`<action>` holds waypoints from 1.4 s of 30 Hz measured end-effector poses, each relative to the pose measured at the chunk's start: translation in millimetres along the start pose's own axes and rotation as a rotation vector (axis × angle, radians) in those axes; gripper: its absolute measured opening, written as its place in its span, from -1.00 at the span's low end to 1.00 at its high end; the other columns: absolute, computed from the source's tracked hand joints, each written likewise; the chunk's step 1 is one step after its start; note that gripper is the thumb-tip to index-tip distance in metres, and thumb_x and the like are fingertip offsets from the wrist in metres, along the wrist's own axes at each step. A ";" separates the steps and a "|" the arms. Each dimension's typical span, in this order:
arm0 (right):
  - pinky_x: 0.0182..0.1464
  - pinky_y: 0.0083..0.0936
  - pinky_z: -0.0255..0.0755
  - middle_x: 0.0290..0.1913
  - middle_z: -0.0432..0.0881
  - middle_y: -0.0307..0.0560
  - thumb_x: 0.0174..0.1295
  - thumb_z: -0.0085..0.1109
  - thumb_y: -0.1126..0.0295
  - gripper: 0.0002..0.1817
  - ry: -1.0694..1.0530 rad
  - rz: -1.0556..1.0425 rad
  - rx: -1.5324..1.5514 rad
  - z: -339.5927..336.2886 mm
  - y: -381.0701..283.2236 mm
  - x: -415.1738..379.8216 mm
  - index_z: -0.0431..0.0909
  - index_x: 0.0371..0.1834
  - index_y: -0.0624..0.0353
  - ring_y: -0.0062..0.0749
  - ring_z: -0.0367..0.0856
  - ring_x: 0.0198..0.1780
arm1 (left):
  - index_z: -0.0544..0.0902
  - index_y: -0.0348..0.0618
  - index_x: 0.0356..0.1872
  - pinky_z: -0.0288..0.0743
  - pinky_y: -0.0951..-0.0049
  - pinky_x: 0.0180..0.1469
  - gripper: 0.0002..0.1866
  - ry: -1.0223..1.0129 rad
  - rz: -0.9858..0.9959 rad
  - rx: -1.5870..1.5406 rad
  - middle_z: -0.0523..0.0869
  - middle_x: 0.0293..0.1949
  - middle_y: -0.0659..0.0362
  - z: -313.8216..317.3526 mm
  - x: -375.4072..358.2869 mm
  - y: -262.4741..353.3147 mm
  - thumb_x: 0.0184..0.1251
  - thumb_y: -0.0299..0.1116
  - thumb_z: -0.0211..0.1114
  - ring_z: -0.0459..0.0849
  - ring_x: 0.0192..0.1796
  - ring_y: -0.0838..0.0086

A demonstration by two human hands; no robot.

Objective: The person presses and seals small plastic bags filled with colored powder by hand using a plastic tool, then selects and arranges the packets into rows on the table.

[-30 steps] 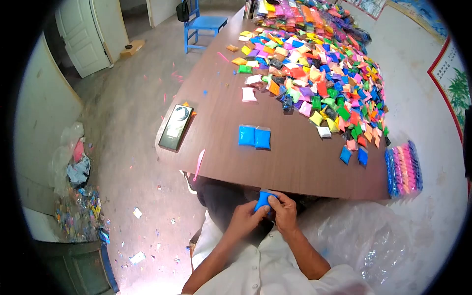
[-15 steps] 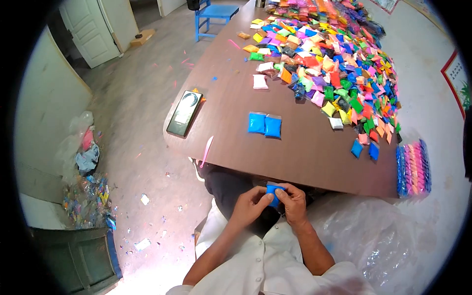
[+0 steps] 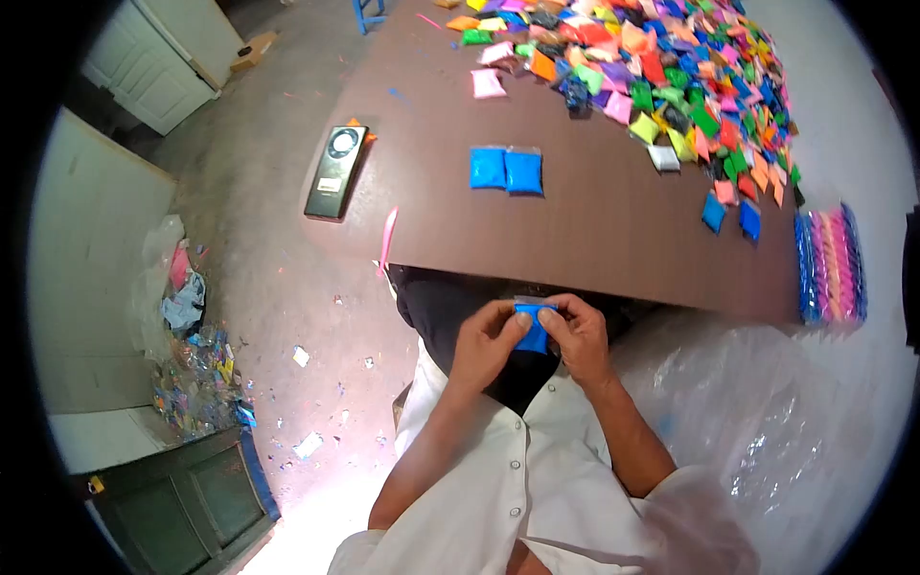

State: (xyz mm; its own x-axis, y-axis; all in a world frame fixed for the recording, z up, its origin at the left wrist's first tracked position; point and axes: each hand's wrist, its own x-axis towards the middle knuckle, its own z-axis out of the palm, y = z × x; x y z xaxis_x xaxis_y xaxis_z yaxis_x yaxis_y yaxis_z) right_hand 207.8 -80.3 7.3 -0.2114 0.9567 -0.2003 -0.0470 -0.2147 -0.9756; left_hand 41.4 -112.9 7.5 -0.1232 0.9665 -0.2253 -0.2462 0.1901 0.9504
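A small blue packet (image 3: pixel 532 335) is held over my lap, just off the table's front edge. My left hand (image 3: pixel 486 345) pinches its left side between thumb and fingers. On its right side, my right hand (image 3: pixel 579 337) grips it the same way, the thumbs close together. Beyond my hands, two blue packets (image 3: pixel 506 171) lie side by side on the brown table (image 3: pixel 431 230). A large heap of small coloured packets (image 3: pixel 661 86) spreads over the back right of the table.
A phone-like device (image 3: pixel 335 172) lies at the table's left edge, near a pink plastic knife (image 3: pixel 387 240). Long bundled packets (image 3: pixel 830 266) stand at the right end. Clear plastic sheeting (image 3: pixel 747 412) is at the lower right. Litter (image 3: pixel 201 383) lies on the floor at left.
The camera view has tilted downward, so the table and its contents sit higher in the frame. Both hands still hold the blue packet, with more of its face showing below the thumbs.
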 end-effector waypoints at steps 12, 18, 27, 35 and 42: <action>-0.17 -0.63 0.51 -0.23 0.72 -0.27 0.46 0.35 0.41 -0.83 -0.021 -0.012 -0.040 -4.8 10.9 -4.4 0.69 -0.04 0.29 -0.68 0.60 -0.22 | 0.76 -0.32 -0.10 0.51 0.61 -0.13 -0.76 -0.034 0.022 0.061 0.77 -0.28 0.30 -7.1 5.9 -26.9 0.60 -0.28 0.42 0.61 -0.22 0.71; -0.16 -0.62 0.52 -0.22 0.73 -0.28 0.47 0.35 0.40 -0.83 0.015 -0.078 -0.116 -12.1 14.3 -1.2 0.70 -0.05 0.29 -0.67 0.60 -0.21 | 0.78 -0.28 -0.02 0.52 0.58 -0.12 -0.76 -0.125 -0.042 0.149 0.76 -0.26 0.32 1.8 1.8 -11.3 0.58 -0.28 0.42 0.62 -0.20 0.71; -0.15 -0.65 0.52 -0.21 0.73 -0.28 0.48 0.38 0.36 -0.78 0.010 0.018 0.092 -5.9 27.1 -3.5 0.74 0.04 0.28 -0.69 0.61 -0.21 | 0.76 -0.34 0.01 0.56 0.55 -0.12 -0.76 -0.164 -0.009 0.155 0.79 -0.25 0.26 -4.7 1.5 -23.6 0.59 -0.32 0.40 0.65 -0.19 0.68; -0.14 -0.67 0.53 -0.21 0.74 -0.32 0.48 0.39 0.38 -0.79 0.049 0.008 0.131 -10.5 26.0 -0.4 0.75 0.04 0.27 -0.71 0.62 -0.21 | 0.77 -0.32 -0.04 0.51 0.55 -0.20 -0.73 -0.155 -0.073 0.236 0.75 -0.33 0.26 1.7 2.1 -5.4 0.53 -0.26 0.45 0.61 -0.26 0.68; -0.10 -0.65 0.57 -0.13 0.74 -0.26 0.49 0.38 0.40 -0.74 0.027 0.011 0.115 -9.9 30.3 -1.2 0.72 0.15 0.28 -0.67 0.65 -0.13 | 0.76 -0.31 -0.22 0.42 0.52 -0.34 -0.71 -0.148 -0.030 0.271 0.66 -0.49 0.30 -5.5 5.3 -25.4 0.53 -0.22 0.45 0.52 -0.38 0.68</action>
State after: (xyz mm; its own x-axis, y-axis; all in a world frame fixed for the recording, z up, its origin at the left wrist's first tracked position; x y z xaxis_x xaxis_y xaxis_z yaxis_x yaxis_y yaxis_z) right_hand 216.2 -86.0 -22.9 -0.1865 0.9586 -0.2152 -0.1566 -0.2453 -0.9567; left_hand 41.7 -113.6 -19.0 0.0261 0.9705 -0.2396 0.0198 0.2391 0.9708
